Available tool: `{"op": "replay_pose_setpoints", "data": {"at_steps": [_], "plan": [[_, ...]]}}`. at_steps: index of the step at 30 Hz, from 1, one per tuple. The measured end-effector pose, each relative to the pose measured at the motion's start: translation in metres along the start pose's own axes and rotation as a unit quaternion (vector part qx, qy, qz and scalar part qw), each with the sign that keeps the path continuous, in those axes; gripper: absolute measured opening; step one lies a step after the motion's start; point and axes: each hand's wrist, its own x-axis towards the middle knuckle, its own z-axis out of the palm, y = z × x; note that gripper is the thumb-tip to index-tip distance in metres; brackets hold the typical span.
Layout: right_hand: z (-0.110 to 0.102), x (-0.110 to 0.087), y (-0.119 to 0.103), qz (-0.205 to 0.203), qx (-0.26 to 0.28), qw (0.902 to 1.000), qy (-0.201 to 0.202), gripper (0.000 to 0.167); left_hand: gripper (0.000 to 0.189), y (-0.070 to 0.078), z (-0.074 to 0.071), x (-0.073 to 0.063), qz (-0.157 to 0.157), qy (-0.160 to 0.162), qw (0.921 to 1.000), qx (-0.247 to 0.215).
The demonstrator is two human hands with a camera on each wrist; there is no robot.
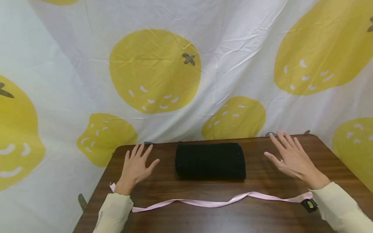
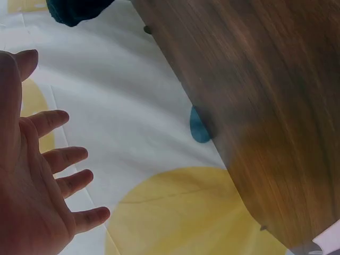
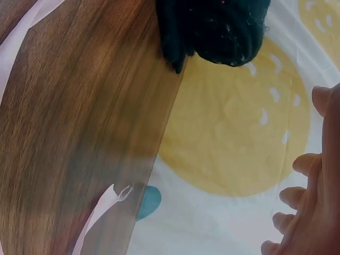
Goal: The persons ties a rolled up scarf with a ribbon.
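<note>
A black rolled-up cloth (image 1: 210, 161) lies lengthwise near the back of the table, between the two hands. Its spiral end (image 3: 226, 34) shows in the right wrist view. My left hand (image 1: 136, 166), fingers spread and holding nothing, is to the left of the roll. To its right, my right hand (image 1: 294, 160) is spread the same way, also holding nothing, with a ring on one finger. Nearer to me, a pale pink ribbon (image 1: 209, 204) runs in loose twists across the table from one forearm to the other. Its frayed end (image 3: 109, 196) appears in the right wrist view.
The dark wooden table (image 1: 163, 223) has rounded back corners. Right behind it hangs a white curtain (image 1: 233, 64) printed with yellow fruit. A small black item (image 1: 309, 205) with a yellow-green spot sits at the right sleeve cuff.
</note>
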Motion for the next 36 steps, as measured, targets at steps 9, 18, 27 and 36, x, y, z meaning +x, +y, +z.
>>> {"op": "replay_pose_setpoints", "data": {"at_steps": [9, 18, 27, 36], "plan": [[0.006, 0.001, -0.008, -0.007, 0.017, 0.9997, -0.017, 0.077, 0.072, 0.014, 0.004, 0.007, 0.014, 0.000, 0.9999, -0.002], [0.011, 0.006, -0.018, -0.021, 0.022, 0.9993, -0.021, 0.077, 0.073, 0.029, 0.007, 0.013, 0.027, -0.007, 0.9996, -0.009], [0.016, 0.012, -0.031, -0.043, 0.024, 0.9985, -0.024, 0.077, 0.071, 0.045, 0.012, 0.018, 0.048, -0.010, 0.9987, -0.015], [0.020, 0.020, -0.045, -0.071, 0.024, 0.9970, -0.020, 0.078, 0.071, 0.062, 0.019, 0.023, 0.077, -0.021, 0.9964, -0.031]]}}
